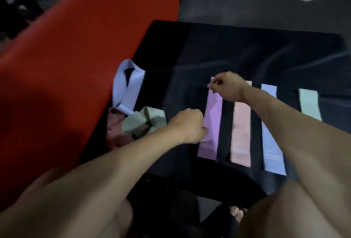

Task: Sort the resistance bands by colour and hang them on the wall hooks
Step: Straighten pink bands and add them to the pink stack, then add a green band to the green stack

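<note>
Left of the purple band (pixel 211 121), past a red mat (pixel 72 51), an unsorted heap sits on the black cloth (pixel 247 53): a lavender loop (pixel 123 89), a crumpled pale green band (pixel 144 121), a pink one (pixel 115 129), all soft and flat-woven. The left hand (pixel 188 125) curls its fingers at the purple band's near left edge and the right hand (pixel 226 88) pinches its far end, likely to pull it straight. Right of it lie pink (pixel 242 133), lilac (pixel 271 133) and mint (pixel 309 104) strips, parallel and apart, likely one colour per lane; no hooks show.
</note>
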